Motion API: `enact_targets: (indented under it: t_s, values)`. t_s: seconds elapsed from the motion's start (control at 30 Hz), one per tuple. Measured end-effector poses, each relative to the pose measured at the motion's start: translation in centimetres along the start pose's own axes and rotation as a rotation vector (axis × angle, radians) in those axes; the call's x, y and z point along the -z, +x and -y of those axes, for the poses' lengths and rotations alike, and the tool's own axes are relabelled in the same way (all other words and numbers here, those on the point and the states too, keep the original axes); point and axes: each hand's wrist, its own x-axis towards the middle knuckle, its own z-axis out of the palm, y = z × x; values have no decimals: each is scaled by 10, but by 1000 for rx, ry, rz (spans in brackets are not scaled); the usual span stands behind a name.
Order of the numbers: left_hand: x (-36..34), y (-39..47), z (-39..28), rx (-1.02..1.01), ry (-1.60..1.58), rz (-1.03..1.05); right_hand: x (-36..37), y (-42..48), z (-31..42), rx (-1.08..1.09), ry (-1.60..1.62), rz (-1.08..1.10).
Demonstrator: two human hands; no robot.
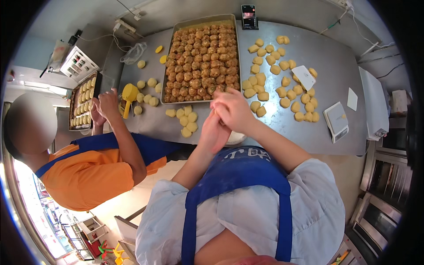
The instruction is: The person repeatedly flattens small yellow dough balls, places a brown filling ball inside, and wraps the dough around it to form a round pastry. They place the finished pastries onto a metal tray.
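My left hand (217, 131) and my right hand (233, 107) are pressed together at the front edge of a large metal tray (198, 102). The right lies over the left, and their fingers hide whatever may be between the palms. Rows of round brown filling balls (202, 63) cover most of the tray. Just below my hands, a white round dish (236, 138) shows partly. Flattened yellow dough pieces (188, 119) lie to the left of my hands. More dough lumps (256, 85) are grouped on the right, close to the tray.
A white scraper (303, 77) rests on dough pieces; a digital scale (336, 121) stands farther right. A phone (249, 16) leans behind the steel table (341, 66). At left, a co-worker (99, 165) handles pieces beside a dark baking tray (97, 86), near a yellow scoop (129, 94).
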Motion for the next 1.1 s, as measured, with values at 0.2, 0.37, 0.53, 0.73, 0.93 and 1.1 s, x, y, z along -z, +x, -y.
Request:
enact_targets:
  t_s: [0.2, 0.37, 0.53, 0.73, 0.93, 1.1]
  values:
    - [-10, 5, 2, -179, 88, 89, -14, -2, -16, -149, 549, -306]
    - [3, 2, 4, -272, 188, 48, -6, 5, 7, 115, 106, -139]
    - [-21, -10, -3, -175, 218, 1, -13, 4, -1, 167, 284, -234]
    - [-11, 1, 1, -350, 235, 75, -11, 8, 21, 223, 273, -274]
    - [-18, -12, -7, -197, 331, 111, 1, 3, 1, 232, 121, -105]
    - [-18, -4, -4, -367, 239, 275, -4, 6, 22, 105, 350, -355]
